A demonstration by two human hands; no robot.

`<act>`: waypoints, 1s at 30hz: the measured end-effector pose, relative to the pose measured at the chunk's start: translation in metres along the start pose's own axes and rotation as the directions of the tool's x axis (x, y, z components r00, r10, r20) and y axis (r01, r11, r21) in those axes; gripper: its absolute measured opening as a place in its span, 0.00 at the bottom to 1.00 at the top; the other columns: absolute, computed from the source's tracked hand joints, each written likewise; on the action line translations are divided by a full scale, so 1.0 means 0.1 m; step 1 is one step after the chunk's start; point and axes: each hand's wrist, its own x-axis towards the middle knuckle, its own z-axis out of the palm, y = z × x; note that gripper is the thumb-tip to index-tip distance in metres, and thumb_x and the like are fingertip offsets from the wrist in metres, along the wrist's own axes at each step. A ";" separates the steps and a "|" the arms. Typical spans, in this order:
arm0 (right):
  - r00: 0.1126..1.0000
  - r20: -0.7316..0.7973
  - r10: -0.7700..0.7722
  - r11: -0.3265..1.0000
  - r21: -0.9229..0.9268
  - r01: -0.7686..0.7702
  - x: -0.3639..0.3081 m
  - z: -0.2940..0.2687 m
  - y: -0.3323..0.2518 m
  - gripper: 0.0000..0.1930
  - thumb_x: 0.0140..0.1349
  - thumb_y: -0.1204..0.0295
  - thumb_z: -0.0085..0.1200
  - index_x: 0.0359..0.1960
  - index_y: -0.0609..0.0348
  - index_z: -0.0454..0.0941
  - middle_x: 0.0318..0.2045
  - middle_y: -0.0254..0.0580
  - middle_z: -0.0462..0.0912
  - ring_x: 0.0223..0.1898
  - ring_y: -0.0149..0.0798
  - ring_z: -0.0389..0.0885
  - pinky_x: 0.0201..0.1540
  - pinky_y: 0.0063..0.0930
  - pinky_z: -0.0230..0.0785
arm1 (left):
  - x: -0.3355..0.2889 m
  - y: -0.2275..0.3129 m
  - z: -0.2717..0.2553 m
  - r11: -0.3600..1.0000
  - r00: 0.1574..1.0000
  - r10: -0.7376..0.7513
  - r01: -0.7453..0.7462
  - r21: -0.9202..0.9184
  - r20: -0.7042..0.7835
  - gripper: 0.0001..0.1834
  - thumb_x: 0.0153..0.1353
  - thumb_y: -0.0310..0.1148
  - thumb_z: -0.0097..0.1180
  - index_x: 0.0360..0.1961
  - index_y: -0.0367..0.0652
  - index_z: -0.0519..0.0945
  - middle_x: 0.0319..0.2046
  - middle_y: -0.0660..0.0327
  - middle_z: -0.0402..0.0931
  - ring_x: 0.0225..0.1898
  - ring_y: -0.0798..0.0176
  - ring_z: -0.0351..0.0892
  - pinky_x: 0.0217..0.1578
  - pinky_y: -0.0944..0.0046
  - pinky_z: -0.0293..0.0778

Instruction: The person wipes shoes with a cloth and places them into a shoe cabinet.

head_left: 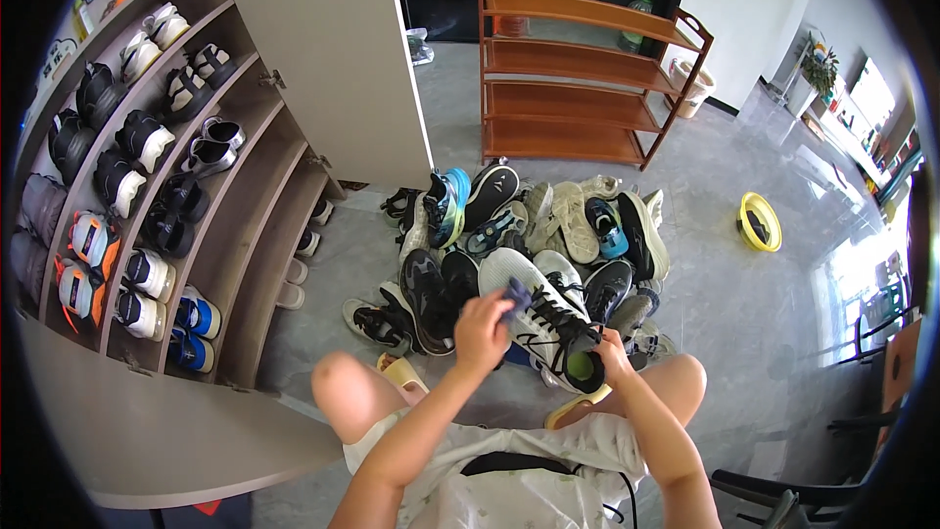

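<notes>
In front of my knees I hold a white sneaker (505,272) with black laces, its toe tilted away from me and its opening towards me. My right hand (615,357) is closed on the collar near the heel, where a green insole shows inside. A dark bluish cloth (516,300) is bunched in my closed left hand (482,333), at the sneaker's side by the toe. Beneath and beyond lies a heap of mixed shoes, among them a black sneaker (427,299), a blue-and-yellow sneaker (448,206) and a beige shoe (574,220).
An open shoe cabinet (262,198) with several pairs on its shelves stands at left, its tall door (328,59) swung out. Beyond the heap is a brown wooden rack (573,142). A yellow basin (774,235) holding something dark sits on the tiled floor at right.
</notes>
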 end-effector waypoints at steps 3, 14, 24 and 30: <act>0.999 -0.006 0.040 0.998 0.052 -0.040 0.03 -0.05 0.03 0.07 0.54 0.77 0.50 0.32 0.63 0.80 0.28 0.33 0.80 0.31 0.29 0.77 0.37 0.23 0.70 | 0.27 -0.14 -0.18 0.995 0.978 -0.044 0.060 0.074 -0.203 0.17 0.46 0.17 0.52 0.40 0.42 0.76 0.47 0.55 0.78 0.43 0.44 0.75 0.45 0.52 0.72; 0.947 0.056 0.317 0.926 0.199 -0.322 0.15 -0.25 0.12 0.15 0.49 0.76 0.48 0.40 0.60 0.79 0.36 0.45 0.83 0.39 0.43 0.81 0.45 0.34 0.74 | 0.26 -0.08 -0.14 0.994 0.966 -0.108 0.108 -0.012 -0.235 0.16 0.47 0.19 0.55 0.39 0.43 0.77 0.46 0.55 0.80 0.43 0.46 0.76 0.44 0.52 0.73; 0.901 0.234 0.366 0.760 0.483 -0.435 0.24 -0.21 0.09 0.18 0.48 0.74 0.47 0.41 0.62 0.79 0.39 0.48 0.83 0.42 0.47 0.81 0.50 0.39 0.73 | 0.39 -0.11 -0.21 0.992 0.976 -0.078 0.096 0.080 -0.204 0.16 0.49 0.18 0.57 0.40 0.42 0.77 0.46 0.55 0.80 0.42 0.48 0.77 0.43 0.56 0.74; 0.897 0.271 0.349 0.705 0.555 -0.442 0.24 -0.27 0.01 0.19 0.47 0.72 0.47 0.42 0.63 0.79 0.40 0.51 0.83 0.44 0.49 0.81 0.53 0.42 0.73 | 0.26 0.15 0.03 0.990 0.989 -0.004 0.024 0.137 -0.151 0.17 0.46 0.20 0.58 0.39 0.45 0.79 0.48 0.56 0.79 0.42 0.48 0.76 0.43 0.54 0.73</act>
